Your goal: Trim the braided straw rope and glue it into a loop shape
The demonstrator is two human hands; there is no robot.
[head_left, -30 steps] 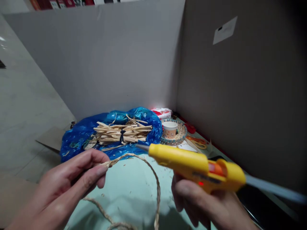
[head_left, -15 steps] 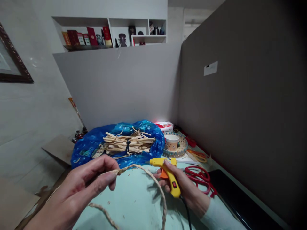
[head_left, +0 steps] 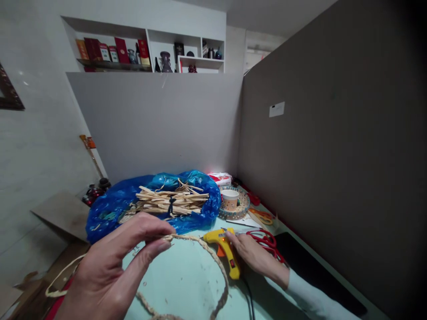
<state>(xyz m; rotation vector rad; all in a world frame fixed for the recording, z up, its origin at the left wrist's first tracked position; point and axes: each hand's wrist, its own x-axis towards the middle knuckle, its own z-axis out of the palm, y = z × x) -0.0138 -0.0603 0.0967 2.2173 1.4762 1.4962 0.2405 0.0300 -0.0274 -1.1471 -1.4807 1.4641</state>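
My left hand [head_left: 123, 262] is closed, thumb and fingers pinching the end of a braided straw cord [head_left: 216, 258]. The cord arcs right and curls down round the table toward the bottom edge. A thin loose strand [head_left: 63, 271] loops out at the left of this hand. My right hand [head_left: 250, 253] is closed at the back of a yellow hot glue gun [head_left: 230, 255], its fingertips on the upper rear of the body. The gun's nozzle points left, beside the cord; its orange trigger and red switch show. Some right fingers are hidden.
Behind the hands, a blue plastic bag [head_left: 106, 195] holds a tied bundle of dried straw [head_left: 176, 202]. A paper cup [head_left: 230, 201] stands in a woven tray [head_left: 245, 209]. Red-handled scissors [head_left: 267, 240], orange scissors [head_left: 263, 217] and a black flat object [head_left: 310, 271] lie right. Grey partitions stand behind.
The glue gun has moved slightly left and down. My right fingers no longer wrap its handle and trigger; they are at its rear. My left hand still pinches the cord, shifted slightly right.
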